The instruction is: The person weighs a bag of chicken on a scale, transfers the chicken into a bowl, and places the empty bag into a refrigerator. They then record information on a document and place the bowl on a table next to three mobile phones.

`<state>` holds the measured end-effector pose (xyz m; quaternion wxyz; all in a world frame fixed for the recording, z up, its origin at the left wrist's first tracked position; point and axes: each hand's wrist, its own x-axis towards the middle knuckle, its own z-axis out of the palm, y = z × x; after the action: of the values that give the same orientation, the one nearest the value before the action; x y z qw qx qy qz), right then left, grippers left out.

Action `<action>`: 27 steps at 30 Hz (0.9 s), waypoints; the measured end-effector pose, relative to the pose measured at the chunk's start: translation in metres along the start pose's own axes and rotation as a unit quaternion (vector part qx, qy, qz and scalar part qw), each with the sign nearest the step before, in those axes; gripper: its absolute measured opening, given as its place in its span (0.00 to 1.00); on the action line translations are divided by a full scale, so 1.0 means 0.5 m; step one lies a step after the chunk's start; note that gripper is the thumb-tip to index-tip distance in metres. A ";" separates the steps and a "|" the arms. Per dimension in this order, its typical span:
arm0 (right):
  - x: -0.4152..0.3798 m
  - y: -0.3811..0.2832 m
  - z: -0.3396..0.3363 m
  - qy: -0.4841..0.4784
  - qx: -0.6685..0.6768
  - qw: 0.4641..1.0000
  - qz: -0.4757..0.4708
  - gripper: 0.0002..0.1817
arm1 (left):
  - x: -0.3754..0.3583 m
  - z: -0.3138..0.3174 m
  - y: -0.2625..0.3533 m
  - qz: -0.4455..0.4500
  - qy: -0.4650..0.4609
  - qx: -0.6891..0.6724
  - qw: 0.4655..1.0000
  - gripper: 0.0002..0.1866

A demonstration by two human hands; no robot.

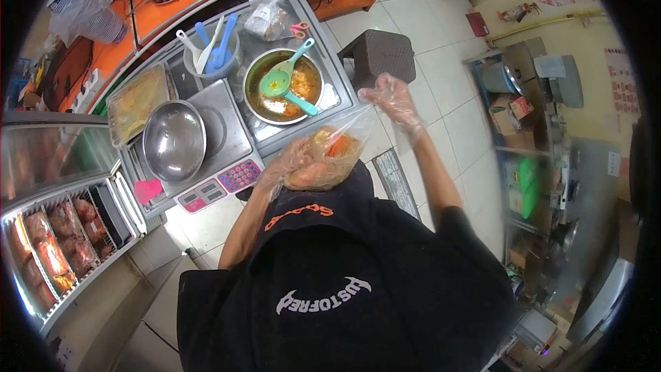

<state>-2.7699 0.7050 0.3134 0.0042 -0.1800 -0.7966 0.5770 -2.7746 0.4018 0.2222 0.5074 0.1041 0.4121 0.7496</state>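
Observation:
A clear plastic bag (330, 165) of food, with orange and yellowish pieces inside, is held close to my body. My left hand (292, 158), in a thin clear glove, is wrapped round the bag's filled lower part. Up to the right, my right hand (396, 105), gloved too, pinches the bag's stretched top end. Just beyond the bag stands a metal bowl (250, 100) with sauce and bits of food in it. Two green ladles (275, 83) lie in and across this bowl.
An empty steel bowl (173, 141) rests on a scale (237, 173). Behind are a tub (235, 62) of spoons, scissors (299, 29) and a covered tray (138, 103). An open freezer (113, 234) with packed meat stands left. A dark stool (385, 62) is on the floor.

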 end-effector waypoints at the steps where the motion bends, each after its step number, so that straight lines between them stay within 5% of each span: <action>1: 0.018 0.051 -0.006 -0.002 -0.002 1.000 -0.002 0.18 | -0.005 -0.005 -0.016 0.002 0.062 -0.004 0.998 0.47; 3: 0.045 0.128 -0.021 0.154 -0.082 0.983 -0.056 0.20 | -0.013 -0.017 -0.022 0.013 0.077 -0.039 0.996 0.47; 8: 0.030 0.200 -0.031 0.050 -0.123 0.987 -0.096 0.20 | -0.041 -0.026 -0.033 0.042 0.113 -0.129 0.984 0.47; 10: -0.020 0.122 -0.009 0.068 -0.005 0.995 0.075 0.24 | -0.044 -0.026 -0.040 0.054 0.130 -0.158 0.977 0.47; 13: -0.082 0.084 0.031 -0.014 0.196 0.976 0.092 0.24 | -0.049 -0.030 -0.045 0.069 0.149 -0.188 0.968 0.47; 16: -0.080 0.112 0.087 -0.034 0.185 0.982 0.028 0.20 | -0.055 -0.034 -0.048 0.079 0.161 -0.207 0.962 0.47; 21: 0.058 0.262 0.144 0.048 0.311 0.948 0.037 0.20 | -0.075 -0.031 -0.049 0.080 0.169 -0.216 0.958 0.47; 23: 0.103 0.277 0.175 0.167 -0.082 0.982 -0.015 0.21 | -0.079 -0.029 -0.050 0.086 0.174 -0.219 0.956 0.47; 27: 0.146 0.315 0.191 0.176 -0.145 0.974 -0.014 0.24 | -0.103 -0.029 -0.053 0.105 0.194 -0.227 0.948 0.47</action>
<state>-2.8142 0.6810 0.1215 0.1257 -0.2665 -0.8612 0.4142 -2.7410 0.3548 0.2072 0.3464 -0.1193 0.3083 0.8779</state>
